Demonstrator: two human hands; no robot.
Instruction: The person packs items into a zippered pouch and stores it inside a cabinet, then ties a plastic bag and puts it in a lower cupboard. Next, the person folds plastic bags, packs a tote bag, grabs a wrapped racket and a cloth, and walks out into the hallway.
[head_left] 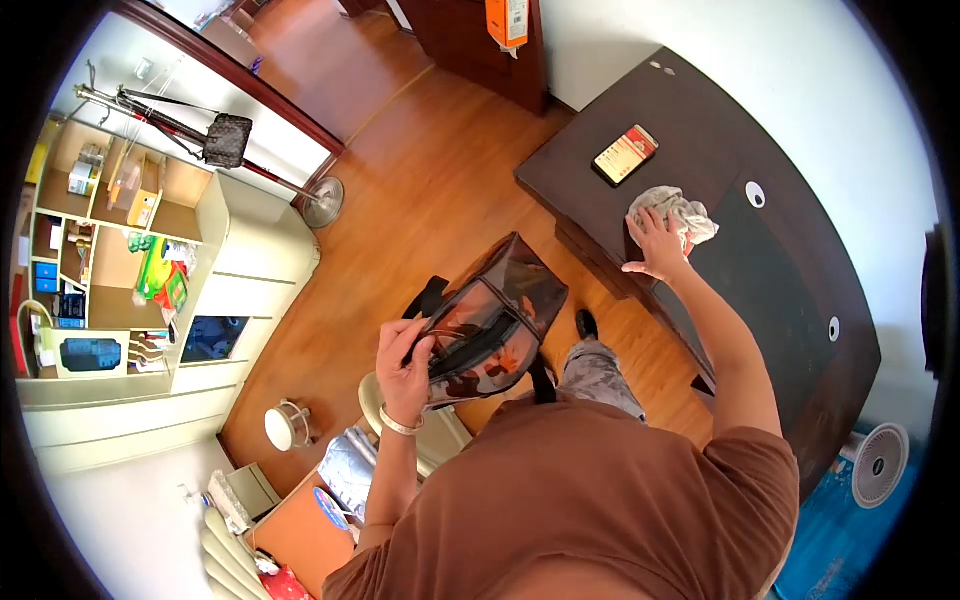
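Note:
My left hand [402, 368] is closed on the edge of a see-through bag with black trim [490, 330], which hangs in front of my body above the floor. Dark straps dangle from it, and reddish-brown patches show through its clear sides. On the dark desk [580, 150] lies a crumpled pale cloth [685, 212]. My right hand [660, 245] rests against the near side of this cloth, fingers spread and thumb stretched out. A phone with a lit screen [626, 155] lies on the desk just beyond the cloth.
Two round white desk fittings [755, 194] sit along the desk. A small fan [880, 466] stands at lower right. To the left are a shelf cabinet [240, 250], a stand with a round metal base [323, 202] and a white stool [287, 428]. A chair [440, 440] is beside me.

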